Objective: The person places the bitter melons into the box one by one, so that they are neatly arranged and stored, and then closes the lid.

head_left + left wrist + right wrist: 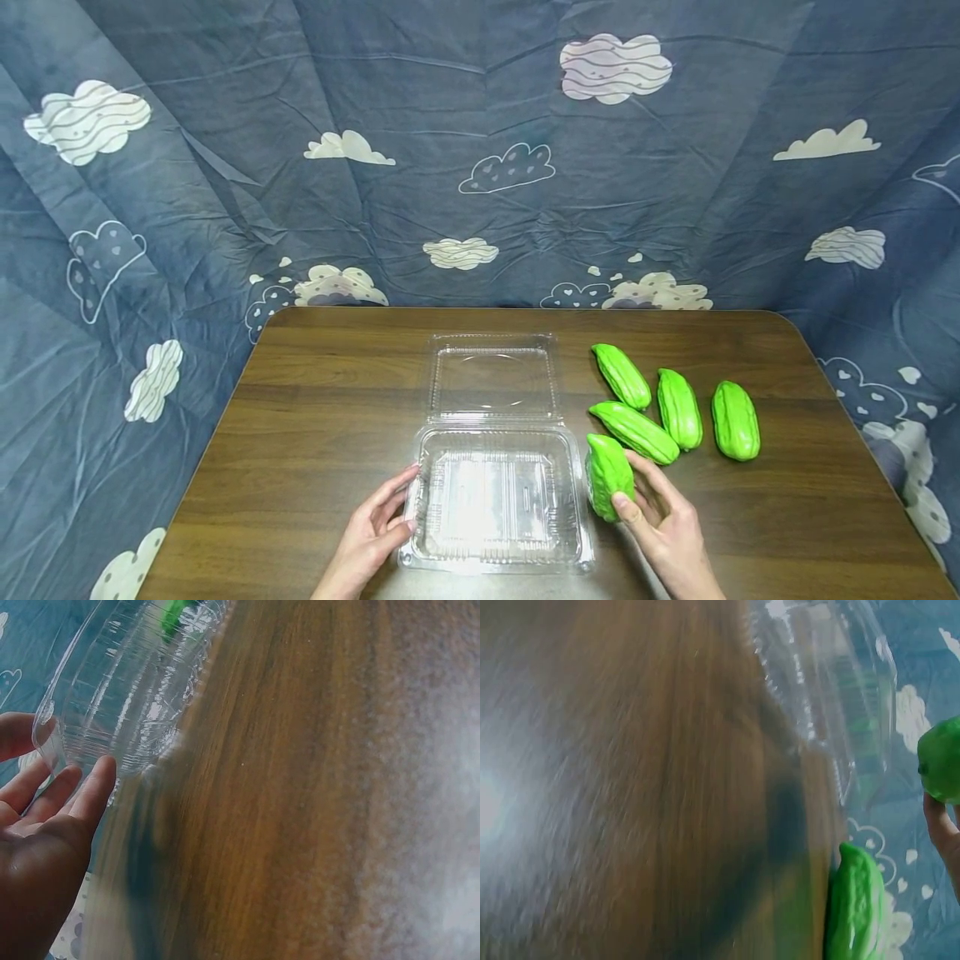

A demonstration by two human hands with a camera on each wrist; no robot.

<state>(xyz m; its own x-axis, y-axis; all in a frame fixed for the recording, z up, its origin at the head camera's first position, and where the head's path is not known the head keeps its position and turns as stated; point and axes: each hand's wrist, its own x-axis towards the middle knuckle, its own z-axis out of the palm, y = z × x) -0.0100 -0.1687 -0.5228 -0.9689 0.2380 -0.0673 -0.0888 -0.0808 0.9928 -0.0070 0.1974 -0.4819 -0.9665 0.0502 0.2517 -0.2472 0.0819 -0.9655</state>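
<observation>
My right hand (666, 521) pinches a bright green ridged gourd (609, 479) between thumb and fingers, upright just off the right rim of a clear plastic clamshell container (581, 517). In the right wrist view this gourd (941, 761) shows at the right edge, raised above the table. The container's lid (492, 379) lies folded back, away from me. My left hand (371, 529) grips the container's left rim, thumb toward the near side. In the left wrist view the rim (46, 712) passes between the thumb and the fingers (97, 791).
Several more green gourds lie on the wooden table (315, 433) to the right of the container: one at the back (621, 375), one slanting by my right hand (636, 432), and others farther right (736, 421). A blue cloud-print cloth (420, 208) hangs behind.
</observation>
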